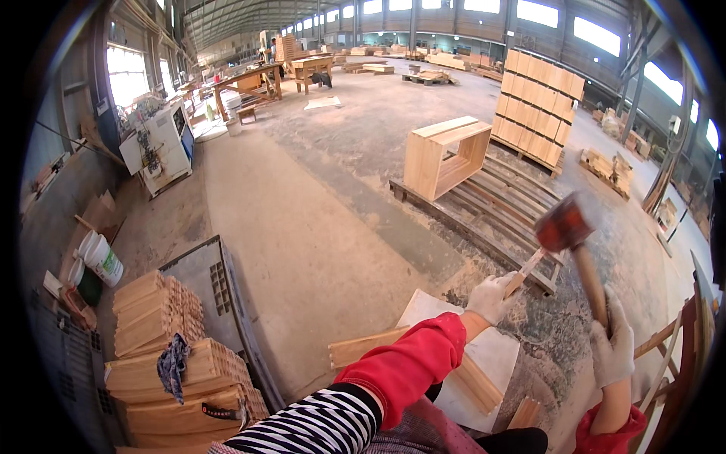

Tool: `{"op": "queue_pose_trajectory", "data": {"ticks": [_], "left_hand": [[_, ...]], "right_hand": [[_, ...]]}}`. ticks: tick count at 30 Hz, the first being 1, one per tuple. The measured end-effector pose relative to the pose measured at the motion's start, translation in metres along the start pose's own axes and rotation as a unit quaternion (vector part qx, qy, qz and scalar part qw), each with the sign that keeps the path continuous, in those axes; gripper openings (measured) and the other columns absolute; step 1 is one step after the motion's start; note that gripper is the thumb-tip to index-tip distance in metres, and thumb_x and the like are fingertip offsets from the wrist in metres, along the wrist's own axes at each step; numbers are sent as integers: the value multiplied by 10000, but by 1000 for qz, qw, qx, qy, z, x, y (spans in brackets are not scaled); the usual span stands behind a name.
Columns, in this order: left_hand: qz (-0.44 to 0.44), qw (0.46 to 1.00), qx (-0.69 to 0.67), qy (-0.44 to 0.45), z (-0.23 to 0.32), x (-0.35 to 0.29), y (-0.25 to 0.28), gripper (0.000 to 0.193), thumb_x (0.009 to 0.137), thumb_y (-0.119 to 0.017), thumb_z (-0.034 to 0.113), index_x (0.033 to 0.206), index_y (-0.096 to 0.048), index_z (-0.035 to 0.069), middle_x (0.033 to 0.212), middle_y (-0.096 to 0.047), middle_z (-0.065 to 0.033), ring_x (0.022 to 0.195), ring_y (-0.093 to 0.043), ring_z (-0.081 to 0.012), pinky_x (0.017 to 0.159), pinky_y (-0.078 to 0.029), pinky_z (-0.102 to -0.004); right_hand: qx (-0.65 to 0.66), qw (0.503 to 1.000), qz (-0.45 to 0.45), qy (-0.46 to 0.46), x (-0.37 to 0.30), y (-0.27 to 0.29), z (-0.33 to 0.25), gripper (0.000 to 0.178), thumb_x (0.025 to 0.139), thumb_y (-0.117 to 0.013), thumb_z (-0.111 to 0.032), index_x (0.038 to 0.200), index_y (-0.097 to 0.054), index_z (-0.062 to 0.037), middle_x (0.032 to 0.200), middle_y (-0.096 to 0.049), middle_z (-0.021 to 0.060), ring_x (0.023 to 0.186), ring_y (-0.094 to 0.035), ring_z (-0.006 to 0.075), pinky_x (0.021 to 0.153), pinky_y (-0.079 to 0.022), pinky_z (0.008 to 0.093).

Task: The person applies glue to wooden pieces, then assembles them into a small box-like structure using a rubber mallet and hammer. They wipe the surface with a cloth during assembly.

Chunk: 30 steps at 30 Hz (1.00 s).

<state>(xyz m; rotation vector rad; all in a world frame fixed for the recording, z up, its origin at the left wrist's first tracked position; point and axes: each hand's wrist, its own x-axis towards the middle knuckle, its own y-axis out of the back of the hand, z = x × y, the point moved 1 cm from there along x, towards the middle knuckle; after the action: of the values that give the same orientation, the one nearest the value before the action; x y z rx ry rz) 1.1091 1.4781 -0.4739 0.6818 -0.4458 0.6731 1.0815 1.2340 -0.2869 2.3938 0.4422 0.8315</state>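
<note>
My left hand (490, 299), in a white glove, is closed around a narrow wooden piece (526, 271) that points up and away; its exact kind is unclear. My right hand (612, 344), gloved too, grips the wooden handle of a mallet (590, 284). The dark reddish mallet head (563, 223) is raised just beyond the narrow piece and slightly blurred. Under my left arm, a wooden board (476, 382) lies over a white sheet (495, 356), and another board (363, 347) sticks out to the left. A short wood piece (524, 414) lies nearer me.
A wooden box frame (423, 163) stands on a slatted pallet (484, 208) ahead, before a tall stack of wooden boxes (537, 102). At left are stacked notched boards (174, 378) with a rag (174, 367), buckets (102, 257) and a machine (162, 144).
</note>
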Motion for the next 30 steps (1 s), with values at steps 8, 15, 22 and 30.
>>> {"op": "queue_pose_trajectory", "data": {"ticks": [8,15,22,30], "left_hand": [[-27,999,16,8,5,4,4,443,870,-626,386,1226,-624,122,979,-688,-183,930,-634,-391,796,-515,-479],[-11,1000,-2,-13,3,3,-12,431,878,-614,409,1199,-635,123,957,-684,-184,927,-632,-390,792,-513,-479],[-25,1000,5,11,9,2,3,432,881,-605,430,1177,-637,117,959,-671,-217,933,-627,-393,782,-505,-488],[-13,1000,17,-6,-1,1,1,417,884,-611,405,1185,-629,116,921,-666,-224,897,-630,-405,757,-499,-503]], "right_hand": [[-113,982,-95,-115,13,6,10,552,857,-550,-38,1404,-473,-24,966,-653,179,791,-642,205,755,-507,325],[-127,991,-27,45,18,-5,83,563,866,-566,-86,1419,-464,-70,987,-646,218,765,-633,260,758,-506,340],[-34,998,-2,-61,42,-3,52,560,873,-570,-93,1423,-468,-76,1021,-636,190,864,-616,178,811,-485,301],[-142,985,-67,-71,24,4,21,573,856,-563,-86,1421,-472,-97,1062,-649,226,854,-645,299,836,-489,325]]}}
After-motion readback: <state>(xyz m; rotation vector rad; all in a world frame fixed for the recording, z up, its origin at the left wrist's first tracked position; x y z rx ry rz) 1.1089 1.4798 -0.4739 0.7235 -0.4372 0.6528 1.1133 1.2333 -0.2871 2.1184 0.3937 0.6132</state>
